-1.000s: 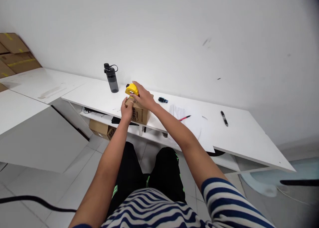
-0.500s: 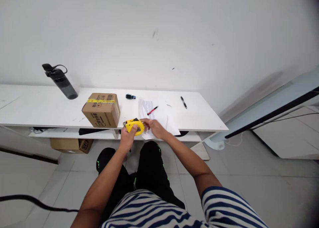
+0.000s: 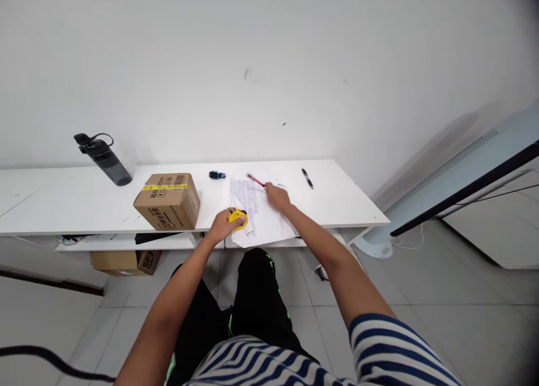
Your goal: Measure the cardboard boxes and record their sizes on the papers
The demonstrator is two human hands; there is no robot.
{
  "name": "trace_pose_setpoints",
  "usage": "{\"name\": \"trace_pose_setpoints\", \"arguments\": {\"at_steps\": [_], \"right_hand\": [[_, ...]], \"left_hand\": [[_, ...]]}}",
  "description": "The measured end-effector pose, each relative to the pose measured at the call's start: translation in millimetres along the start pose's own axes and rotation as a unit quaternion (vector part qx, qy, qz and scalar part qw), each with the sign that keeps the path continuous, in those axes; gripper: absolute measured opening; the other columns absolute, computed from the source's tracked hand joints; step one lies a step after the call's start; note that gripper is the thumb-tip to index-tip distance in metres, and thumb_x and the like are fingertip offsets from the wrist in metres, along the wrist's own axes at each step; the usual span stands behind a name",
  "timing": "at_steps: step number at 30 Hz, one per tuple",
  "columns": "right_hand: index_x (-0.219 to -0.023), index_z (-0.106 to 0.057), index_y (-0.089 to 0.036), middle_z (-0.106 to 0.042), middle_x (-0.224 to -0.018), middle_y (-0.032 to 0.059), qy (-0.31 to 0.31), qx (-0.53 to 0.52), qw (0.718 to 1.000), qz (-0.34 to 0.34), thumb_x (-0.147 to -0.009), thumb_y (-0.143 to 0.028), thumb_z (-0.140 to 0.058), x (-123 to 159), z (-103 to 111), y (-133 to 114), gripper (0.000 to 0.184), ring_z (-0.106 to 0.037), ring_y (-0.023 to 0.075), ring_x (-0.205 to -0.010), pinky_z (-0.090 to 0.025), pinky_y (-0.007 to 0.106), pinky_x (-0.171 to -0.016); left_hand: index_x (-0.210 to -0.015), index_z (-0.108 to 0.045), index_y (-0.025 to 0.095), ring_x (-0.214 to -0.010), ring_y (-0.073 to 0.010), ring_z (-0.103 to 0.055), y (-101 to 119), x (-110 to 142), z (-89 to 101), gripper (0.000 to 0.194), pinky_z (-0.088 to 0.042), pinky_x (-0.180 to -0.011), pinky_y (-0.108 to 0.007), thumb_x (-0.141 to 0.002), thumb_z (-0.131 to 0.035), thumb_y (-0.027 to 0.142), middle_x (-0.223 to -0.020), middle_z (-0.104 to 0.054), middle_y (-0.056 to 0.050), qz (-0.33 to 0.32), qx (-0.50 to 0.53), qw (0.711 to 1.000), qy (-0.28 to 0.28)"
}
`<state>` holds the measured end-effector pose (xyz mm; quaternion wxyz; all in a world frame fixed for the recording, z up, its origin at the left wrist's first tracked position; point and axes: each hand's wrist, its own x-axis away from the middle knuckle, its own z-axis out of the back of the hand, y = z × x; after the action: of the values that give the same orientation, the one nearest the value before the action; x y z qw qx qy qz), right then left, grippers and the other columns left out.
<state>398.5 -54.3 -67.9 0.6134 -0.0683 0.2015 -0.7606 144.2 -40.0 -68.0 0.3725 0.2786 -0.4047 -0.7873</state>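
My left hand [image 3: 223,226] is closed round a yellow tape measure [image 3: 238,219] at the table's front edge, over the left side of some paper sheets [image 3: 265,220]. The paper carries printed text, and its near end hangs past the edge. In my right hand [image 3: 278,198] is a red pen [image 3: 256,179], pinched near one end, its other end pointing away to the upper left. That hand is above the right part of the paper.
A taped cardboard box [image 3: 168,201] stands left of the paper, with a dark water bottle [image 3: 107,160] behind it. A watch [image 3: 217,175] and a black pen [image 3: 307,178] lie on the white table [image 3: 349,206]. Another carton [image 3: 126,262] sits below.
My right hand has left the tape measure, moved away and to the right, and picked up the red pen. The left hand has brought the tape measure rightward over the paper.
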Motion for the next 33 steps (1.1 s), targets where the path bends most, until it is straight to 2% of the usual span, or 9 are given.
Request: {"name": "trace_pose_setpoints", "arguments": {"at_steps": [2, 4, 5, 6, 8, 11, 16, 33], "right_hand": [[-0.118, -0.051, -0.019, -0.07, -0.101, 0.0105, 0.043, -0.16, 0.986, -0.012, -0.103, -0.04, -0.022, 11.2, -3.0, -2.4, 0.039, -0.066, 0.0179, -0.077, -0.046, 0.03, -0.071], [-0.103, -0.054, -0.02, -0.068, -0.088, 0.0044, 0.057, -0.337, 0.94, -0.005, -0.099, -0.054, -0.03, 24.0, -8.2, -6.9, 0.041, -0.062, 0.0148, -0.067, -0.045, 0.028, -0.066], [-0.094, -0.055, -0.021, -0.064, -0.078, 0.0011, 0.052, -0.393, 0.918, 0.002, -0.095, -0.058, -0.036, 30.1, -11.2, -9.5, 0.042, -0.059, 0.0141, -0.063, -0.044, 0.027, -0.064], [-0.087, -0.055, -0.022, -0.059, -0.069, -0.0017, 0.039, -0.415, 0.909, 0.01, -0.093, -0.06, -0.039, 35.5, -14.2, -12.0, 0.042, -0.056, 0.0137, -0.06, -0.042, 0.027, -0.063], [-0.082, -0.055, -0.023, -0.051, -0.06, -0.0048, 0.018, -0.421, 0.907, 0.016, -0.093, -0.058, -0.041, 43.3, -19.2, -15.9, 0.039, -0.052, 0.0138, -0.06, -0.04, 0.027, -0.063], [-0.081, -0.054, -0.023, -0.053, -0.062, -0.0047, 0.003, -0.406, 0.914, -0.002, -0.09, -0.053, -0.047, 47.0, -23.1, -18.3, 0.032, -0.052, 0.0146, -0.064, -0.04, 0.028, -0.065], [-0.059, -0.045, -0.022, -0.051, -0.062, -0.0021, 0.013, -0.365, 0.931, -0.014, -0.084, -0.055, -0.054, 44.8, -26.0, -17.8, 0.042, -0.049, 0.0153, -0.065, -0.036, 0.029, -0.064], [-0.058, -0.042, -0.023, -0.046, -0.059, -0.0026, 0.003, -0.353, 0.935, -0.019, -0.082, -0.05, -0.054, 47.4, -27.6, -17.9, 0.038, -0.043, 0.0149, -0.062, -0.034, 0.03, -0.062]], "left_hand": [[-0.097, -0.065, 0.017, -0.082, -0.0193, -0.065, -8.4, 0.0, -0.3, 0.047, -0.051, -0.073, -0.03, -0.076, -0.065, 0.059, -0.091, -0.071, -0.004, 0.018, 0.058, 0.998, 0.013], [-0.096, -0.066, 0.017, -0.083, -0.0196, -0.065, -13.5, 0.0, -3.1, 0.047, -0.052, -0.073, -0.03, -0.075, -0.066, 0.059, -0.092, -0.072, -0.004, 0.026, 0.071, 0.997, 0.029], [-0.095, -0.066, 0.017, -0.083, -0.0201, -0.066, -14.8, 0.2, -4.7, 0.046, -0.052, -0.073, -0.03, -0.075, -0.067, 0.058, -0.091, -0.072, -0.004, 0.026, 0.064, 0.997, 0.036], [-0.096, -0.067, 0.018, -0.085, -0.0208, -0.066, -15.5, 0.5, -6.0, 0.045, -0.052, -0.074, -0.031, -0.074, -0.069, 0.057, -0.092, -0.072, -0.005, 0.023, 0.055, 0.997, 0.04], [-0.098, -0.069, 0.019, -0.088, -0.022, -0.066, -15.7, 1.5, -6.6, 0.044, -0.052, -0.076, -0.031, -0.072, -0.071, 0.054, -0.095, -0.073, -0.006, 0.011, 0.045, 0.998, 0.039], [-0.101, -0.07, 0.019, -0.09, -0.0224, -0.066, -15.0, 2.3, -3.1, 0.043, -0.052, -0.077, -0.032, -0.071, -0.074, 0.05, -0.097, -0.073, -0.006, -0.006, 0.048, 0.999, 0.008], [-0.097, -0.07, 0.018, -0.082, -0.0204, -0.065, -14.2, -0.5, 1.2, 0.04, -0.051, -0.072, -0.031, -0.074, -0.071, 0.05, -0.09, -0.072, -0.005, 0.004, 0.035, 0.999, -0.022], [-0.096, -0.069, 0.018, -0.082, -0.0216, -0.064, -14.3, -1.6, -4.6, 0.04, -0.05, -0.072, -0.032, -0.072, -0.071, 0.051, -0.089, -0.071, -0.005, 0.032, 0.038, 0.999, -0.001]]}}
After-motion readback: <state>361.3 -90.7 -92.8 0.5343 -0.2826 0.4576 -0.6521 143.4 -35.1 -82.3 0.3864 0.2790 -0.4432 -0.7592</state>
